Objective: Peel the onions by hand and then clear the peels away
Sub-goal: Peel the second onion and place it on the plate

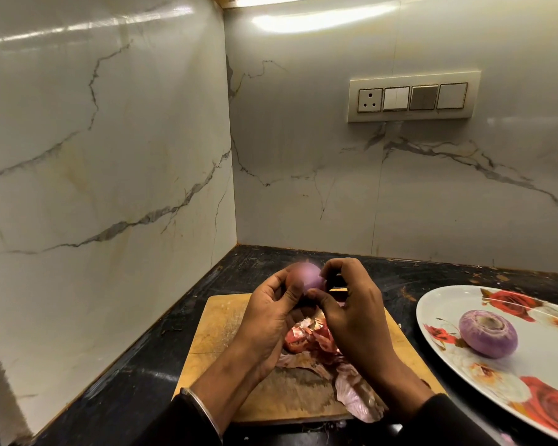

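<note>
onion: a purple onion (305, 278) is held up over the board (213, 329), cupped in the left hand (268, 320) with its fingers curled round the near side
right hand: the right hand (351, 313) sits just right of the onion, thumb and fingertips pinched at its skin; whether a flake is actually caught between them i cannot tell
step: judged to be stripping the last thin skin off this onion
doing it well: keep the left fingers firm but not squeezing, turn the onion toward the right fingers bit by bit, catch a loose edge near the tip and pull it down along the curve so it comes off in a long strip and not crumbs; let it drop straight below the fingers onto the heap
peels: a pile of peels (319, 349) lies under both hands on the board, some trailing off its near edge
done: one peeled onion (488, 333) rests on a flowered plate (445, 304), well right of the right fingers
progress: peeling seems near its end; clearing not yet begun
surface: dark desk (136, 375), speckled, carries board and plate
room: a corner of glossy marble-look wall (110, 156); a switch panel (413, 97) high beyond the fingers
</note>
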Demonstrator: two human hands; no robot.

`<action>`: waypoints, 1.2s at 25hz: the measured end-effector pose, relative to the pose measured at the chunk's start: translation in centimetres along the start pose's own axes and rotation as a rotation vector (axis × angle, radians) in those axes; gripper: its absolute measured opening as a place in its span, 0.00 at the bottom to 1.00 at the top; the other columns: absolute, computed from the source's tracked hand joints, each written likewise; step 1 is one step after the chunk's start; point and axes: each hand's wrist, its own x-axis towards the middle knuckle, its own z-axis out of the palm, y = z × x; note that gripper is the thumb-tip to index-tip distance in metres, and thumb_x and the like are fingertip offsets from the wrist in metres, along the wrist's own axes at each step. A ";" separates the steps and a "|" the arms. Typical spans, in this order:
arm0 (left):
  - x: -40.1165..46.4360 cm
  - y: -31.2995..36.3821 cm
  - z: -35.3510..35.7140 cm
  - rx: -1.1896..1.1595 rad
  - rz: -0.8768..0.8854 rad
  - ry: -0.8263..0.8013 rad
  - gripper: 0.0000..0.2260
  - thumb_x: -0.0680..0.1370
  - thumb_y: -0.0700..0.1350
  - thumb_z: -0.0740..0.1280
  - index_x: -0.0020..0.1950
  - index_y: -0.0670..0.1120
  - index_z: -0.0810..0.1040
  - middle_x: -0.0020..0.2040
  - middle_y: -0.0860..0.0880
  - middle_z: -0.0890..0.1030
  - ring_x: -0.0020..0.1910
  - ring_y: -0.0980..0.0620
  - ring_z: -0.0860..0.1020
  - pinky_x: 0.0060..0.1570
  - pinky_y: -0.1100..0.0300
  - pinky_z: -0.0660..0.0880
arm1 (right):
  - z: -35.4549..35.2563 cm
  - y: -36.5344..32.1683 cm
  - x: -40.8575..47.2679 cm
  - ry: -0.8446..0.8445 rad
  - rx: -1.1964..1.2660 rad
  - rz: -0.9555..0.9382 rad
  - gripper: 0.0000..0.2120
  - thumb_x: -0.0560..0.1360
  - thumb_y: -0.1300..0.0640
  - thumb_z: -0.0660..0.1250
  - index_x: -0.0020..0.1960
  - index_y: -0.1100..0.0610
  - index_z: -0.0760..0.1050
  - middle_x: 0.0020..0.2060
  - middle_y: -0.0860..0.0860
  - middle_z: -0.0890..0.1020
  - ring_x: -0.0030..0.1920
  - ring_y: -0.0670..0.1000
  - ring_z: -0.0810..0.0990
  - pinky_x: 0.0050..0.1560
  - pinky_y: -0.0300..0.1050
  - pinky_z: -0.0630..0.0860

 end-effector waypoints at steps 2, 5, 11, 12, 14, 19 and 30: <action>0.0 0.0 0.1 -0.017 0.001 0.014 0.20 0.73 0.43 0.69 0.65 0.43 0.76 0.58 0.41 0.84 0.56 0.42 0.83 0.56 0.47 0.81 | -0.2 -0.2 0.0 0.014 0.081 0.063 0.14 0.70 0.64 0.76 0.50 0.53 0.75 0.46 0.47 0.79 0.46 0.43 0.79 0.43 0.34 0.79; 0.0 0.0 0.1 -0.004 0.019 0.039 0.23 0.71 0.41 0.72 0.65 0.44 0.74 0.59 0.39 0.82 0.55 0.40 0.83 0.58 0.42 0.79 | -0.4 0.0 0.0 0.026 0.165 0.137 0.11 0.72 0.62 0.75 0.52 0.54 0.78 0.45 0.45 0.82 0.47 0.42 0.81 0.44 0.33 0.79; 0.1 -0.3 0.2 -0.048 0.016 0.051 0.20 0.73 0.42 0.70 0.64 0.43 0.71 0.59 0.38 0.81 0.55 0.43 0.84 0.52 0.48 0.82 | -0.5 0.4 0.1 0.057 0.158 0.216 0.08 0.76 0.59 0.71 0.54 0.53 0.82 0.45 0.42 0.84 0.47 0.38 0.82 0.46 0.33 0.79; 0.1 -0.3 0.2 -0.053 0.010 0.054 0.18 0.76 0.42 0.68 0.64 0.43 0.72 0.59 0.38 0.81 0.56 0.42 0.83 0.53 0.46 0.82 | -0.5 0.5 0.2 0.065 0.164 0.233 0.08 0.76 0.58 0.71 0.54 0.52 0.82 0.44 0.42 0.84 0.47 0.38 0.82 0.46 0.33 0.79; 0.2 -0.3 0.0 -0.039 0.006 0.055 0.15 0.78 0.41 0.66 0.64 0.43 0.71 0.60 0.37 0.81 0.56 0.41 0.83 0.55 0.44 0.81 | -0.5 0.6 0.2 0.060 0.167 0.247 0.08 0.76 0.58 0.70 0.54 0.50 0.82 0.45 0.42 0.84 0.48 0.39 0.82 0.47 0.34 0.80; 0.2 -0.3 -0.1 -0.026 0.008 0.019 0.24 0.74 0.42 0.69 0.69 0.46 0.72 0.64 0.39 0.79 0.58 0.42 0.82 0.59 0.43 0.79 | -0.4 0.4 0.0 0.029 0.216 0.219 0.09 0.76 0.58 0.70 0.56 0.53 0.82 0.48 0.44 0.84 0.49 0.40 0.83 0.47 0.34 0.80; -0.1 -0.2 -0.1 0.059 0.028 -0.029 0.22 0.74 0.41 0.70 0.68 0.48 0.75 0.60 0.44 0.83 0.59 0.44 0.82 0.60 0.43 0.78 | -0.5 0.5 0.0 0.048 0.205 0.159 0.07 0.74 0.61 0.72 0.50 0.52 0.82 0.45 0.46 0.84 0.47 0.43 0.83 0.46 0.36 0.80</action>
